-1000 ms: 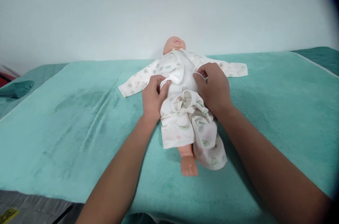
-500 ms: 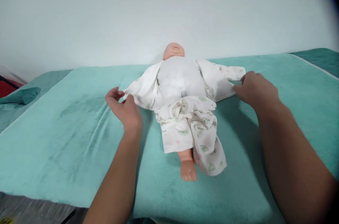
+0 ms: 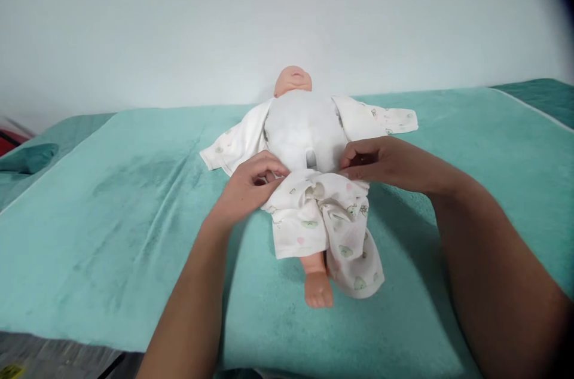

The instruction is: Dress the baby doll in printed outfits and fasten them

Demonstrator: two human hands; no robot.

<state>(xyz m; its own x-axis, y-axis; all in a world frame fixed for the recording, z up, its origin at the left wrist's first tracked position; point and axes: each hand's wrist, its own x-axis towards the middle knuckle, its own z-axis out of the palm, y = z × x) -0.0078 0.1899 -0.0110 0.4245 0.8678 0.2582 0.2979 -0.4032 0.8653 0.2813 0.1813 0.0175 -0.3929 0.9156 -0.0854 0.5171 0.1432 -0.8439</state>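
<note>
A baby doll [image 3: 293, 81] lies on its back, head toward the wall, its white torso bare between the spread sides of a printed white jacket [image 3: 361, 118]. White printed pants [image 3: 300, 211] are bunched around its hips and legs. One foot [image 3: 318, 290] pokes out of a pant leg; the other pant leg covers its foot. My left hand [image 3: 251, 185] pinches the waistband at the doll's hip on the left. On the opposite hip, my right hand [image 3: 381, 161] has its fingers curled at the waistband, thumb and fingertips closed on the edge.
A green cloth [image 3: 112, 235] covers the table beneath the doll, with creases at the left. Behind stands a white wall [image 3: 201, 26]. Grey floor [image 3: 49, 358] shows at the lower left, and something red [image 3: 8, 143] at the left edge.
Both hands have let go of the jacket's sides and moved inward to the waistband of the pants. The jacket sleeves now lie spread on the cloth.
</note>
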